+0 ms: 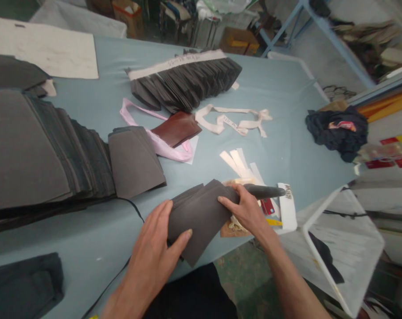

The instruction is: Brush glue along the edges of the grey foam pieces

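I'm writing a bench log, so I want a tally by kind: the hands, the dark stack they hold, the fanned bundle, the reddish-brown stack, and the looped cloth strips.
Hands (left hand, right hand): 2
Handheld dark stack: 1
Fanned dark bundle: 1
Reddish-brown stack: 1
Looped strips (pink strip, cream strip): 2
Total: 7

The left hand (154, 248) and right hand (245, 207) reach forward, 2 thumbs (184, 240) angled inward.

— Hand count?
— Two: left hand (156, 248), right hand (249, 210).
— Held grey panel stack (201, 217)?
— One; its panels overlap, uncountable.
— Pink strip (167, 148), brown stack (178, 127), labelled fanned bundle (184, 82)?
— One each, recorded.
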